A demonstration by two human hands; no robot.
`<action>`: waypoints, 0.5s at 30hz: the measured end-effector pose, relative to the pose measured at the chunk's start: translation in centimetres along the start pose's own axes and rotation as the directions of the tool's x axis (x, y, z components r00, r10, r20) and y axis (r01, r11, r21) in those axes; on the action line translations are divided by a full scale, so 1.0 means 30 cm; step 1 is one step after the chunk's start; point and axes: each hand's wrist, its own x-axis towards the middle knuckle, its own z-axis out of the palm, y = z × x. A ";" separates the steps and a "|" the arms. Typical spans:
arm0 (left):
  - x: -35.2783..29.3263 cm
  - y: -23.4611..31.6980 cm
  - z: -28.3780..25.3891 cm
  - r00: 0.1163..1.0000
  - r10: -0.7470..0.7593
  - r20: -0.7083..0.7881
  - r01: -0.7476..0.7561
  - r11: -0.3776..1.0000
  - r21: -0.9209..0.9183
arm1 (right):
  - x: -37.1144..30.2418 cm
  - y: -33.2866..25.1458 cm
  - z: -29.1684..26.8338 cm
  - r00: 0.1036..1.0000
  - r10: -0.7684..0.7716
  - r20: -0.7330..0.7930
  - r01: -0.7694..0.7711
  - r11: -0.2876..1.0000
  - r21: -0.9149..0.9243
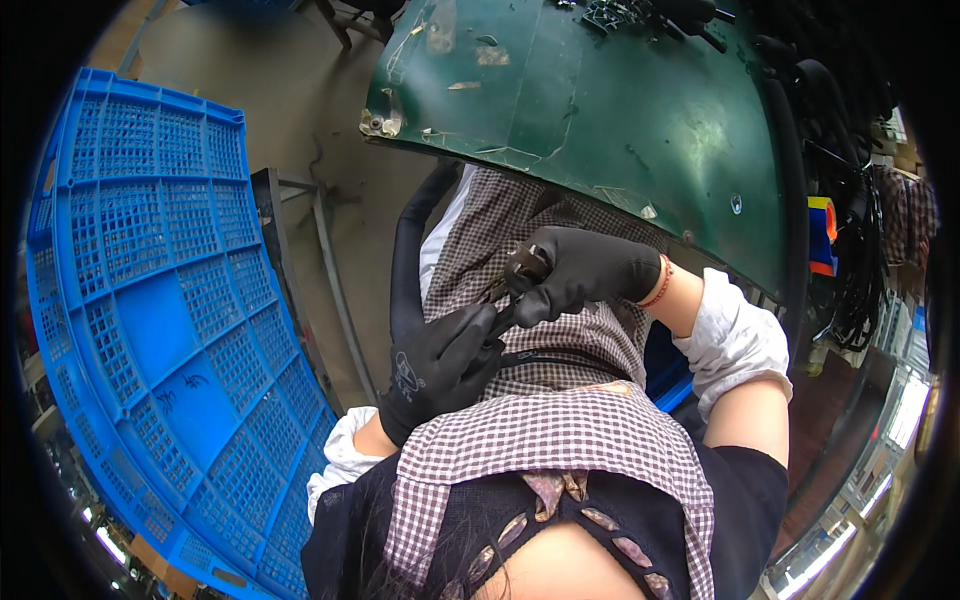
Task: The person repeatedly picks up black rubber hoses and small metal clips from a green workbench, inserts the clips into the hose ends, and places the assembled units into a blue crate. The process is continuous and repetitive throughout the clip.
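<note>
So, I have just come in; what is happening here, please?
A person in a checked apron is handling a small dark part in front of the body. The gloved right hand grips it, and the gloved left hand is close beside; what that one holds is too dark to tell. A green table is ahead, with dark pieces toward its far edge, and a blue plastic crate stands at the left.
</note>
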 end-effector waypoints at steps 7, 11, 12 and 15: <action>-0.004 -0.012 -0.004 0.997 0.007 0.075 0.001 0.995 -0.098 | 0.017 0.058 -0.026 0.989 -0.150 0.018 0.148 0.935 -0.323; -0.006 -0.004 0.001 0.997 -0.070 0.012 0.071 0.995 -0.073 | -0.116 -0.065 -0.002 0.938 -0.241 -0.249 0.007 0.732 -0.681; -0.005 0.000 -0.001 0.996 -0.086 -0.003 0.085 0.995 -0.060 | -0.144 -0.093 0.003 0.925 -0.246 -0.288 -0.042 0.688 -0.724; -0.007 -0.004 0.007 0.997 -0.074 -0.015 0.073 0.995 -0.069 | -0.193 -0.107 0.030 0.913 -0.337 -0.230 0.043 0.640 -0.767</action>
